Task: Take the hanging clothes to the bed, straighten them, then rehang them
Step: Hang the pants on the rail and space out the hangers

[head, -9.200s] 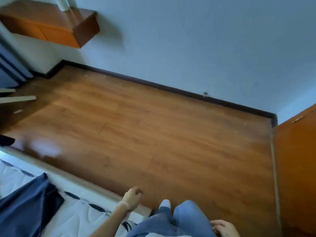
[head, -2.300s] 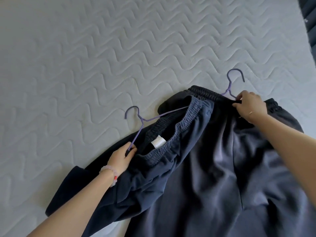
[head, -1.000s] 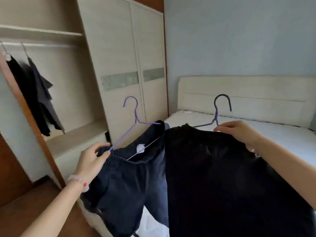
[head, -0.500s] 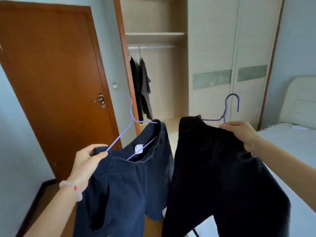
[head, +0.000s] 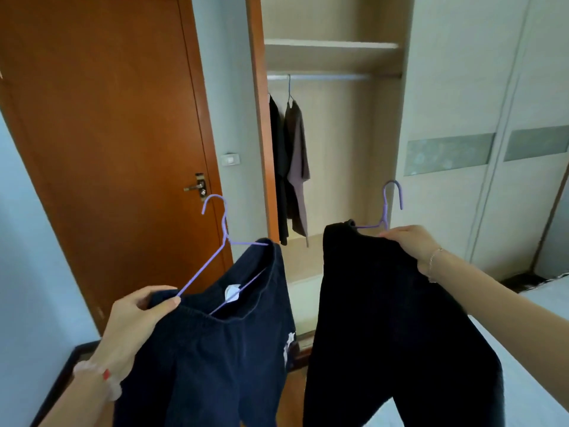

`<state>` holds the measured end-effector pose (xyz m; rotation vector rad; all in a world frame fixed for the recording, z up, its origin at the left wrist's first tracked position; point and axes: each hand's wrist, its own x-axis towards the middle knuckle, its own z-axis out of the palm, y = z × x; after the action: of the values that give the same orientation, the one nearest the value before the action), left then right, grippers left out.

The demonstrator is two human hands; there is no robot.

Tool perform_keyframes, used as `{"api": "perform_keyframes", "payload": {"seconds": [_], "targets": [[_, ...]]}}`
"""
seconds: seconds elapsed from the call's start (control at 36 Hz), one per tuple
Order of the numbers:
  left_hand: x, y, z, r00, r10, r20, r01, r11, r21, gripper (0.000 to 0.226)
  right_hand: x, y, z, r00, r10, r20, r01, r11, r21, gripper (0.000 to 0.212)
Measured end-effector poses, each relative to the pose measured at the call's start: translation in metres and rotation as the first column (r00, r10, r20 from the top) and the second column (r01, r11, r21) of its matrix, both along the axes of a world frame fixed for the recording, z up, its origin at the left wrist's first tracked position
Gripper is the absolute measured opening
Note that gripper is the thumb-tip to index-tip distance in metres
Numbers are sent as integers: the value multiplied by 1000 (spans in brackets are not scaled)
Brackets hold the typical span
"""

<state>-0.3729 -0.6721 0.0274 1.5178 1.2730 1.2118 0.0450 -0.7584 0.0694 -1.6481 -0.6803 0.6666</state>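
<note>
My left hand [head: 135, 315] grips the waistband of navy trousers [head: 215, 349] together with the end of their purple hanger [head: 220, 238], which tilts up to the right. My right hand [head: 409, 241] holds black trousers [head: 385, 318] at the top by a second purple hanger [head: 388, 204], whose hook stands upright. Both garments hang in the air in front of me. Ahead is the open wardrobe with its rail [head: 320, 77].
Two dark garments [head: 289, 167] hang at the left end of the rail; a shelf [head: 332, 46] sits above it. An orange door [head: 101, 143] stands at the left, closed wardrobe panels [head: 492, 118] at the right. The bed's edge [head: 548, 297] shows at lower right.
I lifted both trousers on their hangers off the bed and turned towards the wardrobe. Since half a second ago the open wardrobe has come closer and nearer the centre of view.
</note>
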Motion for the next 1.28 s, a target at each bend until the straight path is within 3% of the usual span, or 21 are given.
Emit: {"api": "perform_keyframes", "payload": {"seconds": [0.11, 0.17, 0.33, 0.53, 0.72, 1.0, 1.28], "targets": [[17, 73, -8, 999, -47, 15, 48, 998, -29, 15, 8, 66, -11, 1000, -6, -8, 6, 999, -43, 12], [30, 111, -14, 996, -89, 28, 90, 995, -39, 16, 13, 99, -22, 999, -18, -30, 17, 998, -55, 19], [72, 224, -22, 957, -272, 98, 280, 957, -78, 16, 22, 184, -41, 992, -119, -51, 114, 990, -83, 13], [132, 336, -9, 872, -472, 129, 488, 861, -142, 18, 39, 254, -33, 960, -254, -118, 250, 967, -54, 20], [199, 395, -23, 770, -597, 224, 638, 724, -262, 19, 49, 297, -40, 920, -298, -256, 319, 947, 43, 27], [328, 476, -37, 670, -729, 137, 733, 622, -275, 28, 129, 376, -76, 845, -422, -329, 451, 892, 14, 36], [439, 539, -33, 624, -752, 215, 774, 554, -307, 19, 224, 403, -78, 797, -501, -338, 535, 845, 10, 34]]}}
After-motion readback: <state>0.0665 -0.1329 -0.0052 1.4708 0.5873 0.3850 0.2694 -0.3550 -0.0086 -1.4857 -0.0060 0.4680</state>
